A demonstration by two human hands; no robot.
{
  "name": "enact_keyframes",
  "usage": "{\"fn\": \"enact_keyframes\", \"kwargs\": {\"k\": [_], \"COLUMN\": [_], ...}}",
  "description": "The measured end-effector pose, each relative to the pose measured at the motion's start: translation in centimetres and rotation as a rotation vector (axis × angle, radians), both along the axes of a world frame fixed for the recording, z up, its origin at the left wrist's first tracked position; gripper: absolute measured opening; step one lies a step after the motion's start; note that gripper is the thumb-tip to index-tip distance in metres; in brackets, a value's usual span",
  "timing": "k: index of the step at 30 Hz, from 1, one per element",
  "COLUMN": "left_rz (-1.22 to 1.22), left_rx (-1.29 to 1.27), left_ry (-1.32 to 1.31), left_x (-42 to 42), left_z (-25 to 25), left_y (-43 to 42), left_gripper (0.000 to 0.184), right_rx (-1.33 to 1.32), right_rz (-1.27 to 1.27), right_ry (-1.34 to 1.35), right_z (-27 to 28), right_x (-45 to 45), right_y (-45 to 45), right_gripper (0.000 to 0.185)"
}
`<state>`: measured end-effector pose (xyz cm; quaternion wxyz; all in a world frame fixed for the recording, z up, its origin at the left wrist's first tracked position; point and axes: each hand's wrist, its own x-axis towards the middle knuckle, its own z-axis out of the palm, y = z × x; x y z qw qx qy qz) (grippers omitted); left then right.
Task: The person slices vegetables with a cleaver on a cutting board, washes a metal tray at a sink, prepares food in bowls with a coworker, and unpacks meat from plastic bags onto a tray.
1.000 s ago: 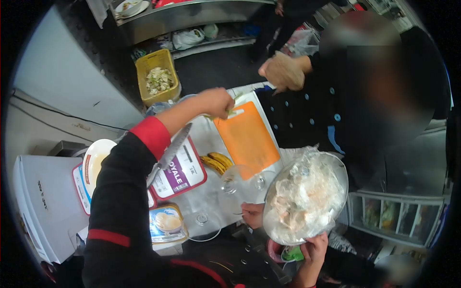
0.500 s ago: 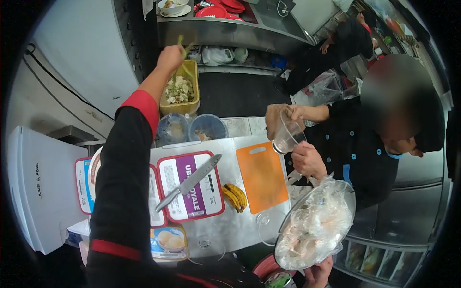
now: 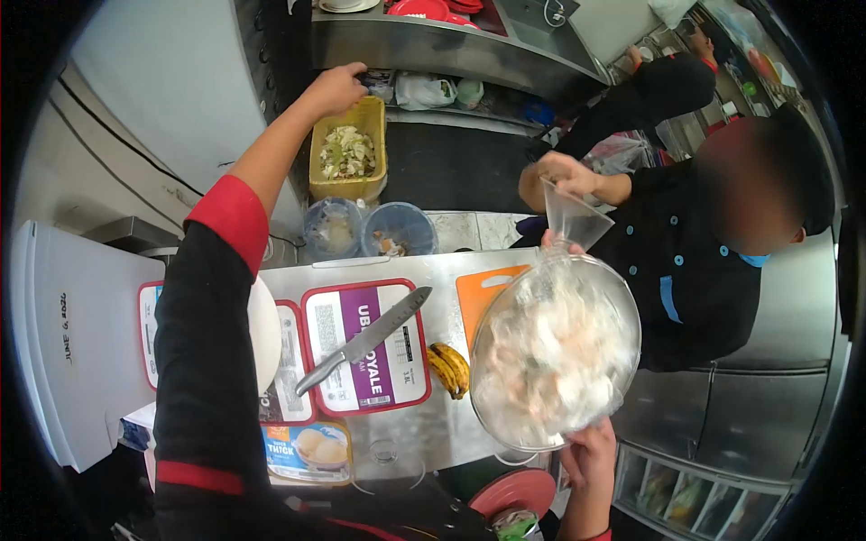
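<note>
1. Left hand [image 3: 334, 92] at the far end of a yellow rectangular plastic bin [image 3: 347, 187]; fingers loosely bent, nothing seen in them, but the palm is turned away, so cannot tell if it grips anything
2. Right hand [image 3: 590, 448] curled closed on the lower rim of a round, shallow, grey-rimmed platter [image 3: 624, 302], tilted and held up at the right-hand end of a silver metal table [image 3: 433, 433]
3. On the platter: a crumpled heap of clear plastic film [image 3: 564, 352], faintly orange in places; too blurred to say if anything lies beneath
4. Done, judging by how things lie: pale and green cut scraps [image 3: 347, 151] are in the bin; silver-handled knife [image 3: 365, 341] is laid across a white-and-purple, red-rimmed tub [image 3: 327, 316], out of both hands
5. Left as it stands: film on the platter, platter not set down; spotted yellow bananas [image 3: 449, 370] unpeeled, near the orange plastic cutting board [image 3: 474, 298], which the platter partly hides
6. Co-worker's hand [image 3: 566, 171] at a clear plastic container [image 3: 573, 216] beyond the platter
</note>
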<state>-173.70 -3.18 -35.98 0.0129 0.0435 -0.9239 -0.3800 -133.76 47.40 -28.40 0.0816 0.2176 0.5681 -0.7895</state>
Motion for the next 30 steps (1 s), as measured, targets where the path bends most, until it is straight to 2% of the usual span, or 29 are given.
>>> {"fn": "enact_keyframes", "kwargs": {"k": [2, 4, 6, 8, 9, 10, 12, 15, 18, 19, 20, 22, 23, 25, 26, 28, 29, 30], "left_rz": [-0.213, -0.355, -0.459, -0.562, -0.641, -0.629, -0.587, -0.543, -0.528, -0.504, -0.496, -0.439, -0.434, -0.308, -0.304, -0.201, -0.195, -0.199], "left_rx": [0.26, 0.225, 0.206, 0.131, 0.05, 0.029, -0.171, -0.348, -0.28, -0.276, -0.277, -0.183, -0.182, -0.023, -0.024, -0.031, -0.007, -0.006], "left_ry": [-0.159, -0.156, 0.074, 0.242, 0.385, 0.288, 0.294, 0.217, 0.185, 0.225, 0.221, 0.218, 0.207, 0.256, 0.243, 0.221, 0.365, 0.36], "left_x": [2.7, 6.4, 10.3, 14.0, 14.1, 15.4, 15.3, 14.3, 12.8, 12.7, 12.5, 12.6, 12.3, 11.6, 11.3, 10.8, 9.6, 9.1], "left_z": [1.0, 3.2, 4.9, 7.1, 6.3, 6.9, 5.2, 2.7, -0.1, -1.3, -2.5, -4.0, -5.1, -6.8, -7.6, -7.6, -9.9, -10.6], "left_y": [1.1, 3.7, 6.7, 8.6, 8.8, 9.2, 9.6, 8.9, 6.9, 6.3, 5.8, 5.2, 4.8, 3.8, 3.4, 3.0, 2.2, 1.4], "left_gripper": [0.06, 0.066, 0.075, 0.092, 0.102, 0.115, 0.126, 0.129, 0.129, 0.118, 0.118, 0.09, 0.09, 0.067, 0.067, 0.052, 0.048, 0.048], "right_rx": [-0.073, -0.025, -0.037, -0.031, -0.031, 0.002, 0.037, 0.031, 0.149, 0.149, 0.144, 0.133, 0.127, 0.091, 0.083, 0.075, 0.073, 0.115], "right_rz": [0.18, 0.267, 0.43, 0.492, 0.514, 0.549, 0.608, 0.671, 0.829, 0.84, 0.848, 0.861, 0.867, 0.854, 0.86, 0.83, 0.829, 0.806], "right_ry": [-0.032, -0.008, -0.016, -0.009, -0.004, -0.018, -0.025, 0.056, 0.046, 0.043, 0.041, 0.032, 0.023, 0.005, -0.006, -0.001, -0.006, -0.002], "right_z": [0.2, -1.5, -3.3, -4.5, -5.7, -7.0, -6.9, -5.9, -6.0, -6.1, -6.4, -6.9, -7.3, -8.1, -8.5, -8.5, -8.4, -8.3], "right_x": [-3.9, -7.7, -11.9, -15.8, -17.8, -19.7, -22.6, -24.8, -26.9, -27.3, -27.7, -28.3, -28.6, -28.8, -28.7, -28.5, -28.4, -28.3], "right_y": [-2.1, -3.6, -4.7, -7.0, -8.0, -9.0, -12.0, -17.6, -21.0, -21.8, -22.6, -24.0, -24.6, -25.9, -26.5, -27.4, -27.8, -28.0], "right_gripper": [0.06, 0.052, 0.044, 0.04, 0.04, 0.039, 0.037, 0.039, 0.032, 0.032, 0.032, 0.033, 0.033, 0.033, 0.033, 0.036, 0.036, 0.038]}}
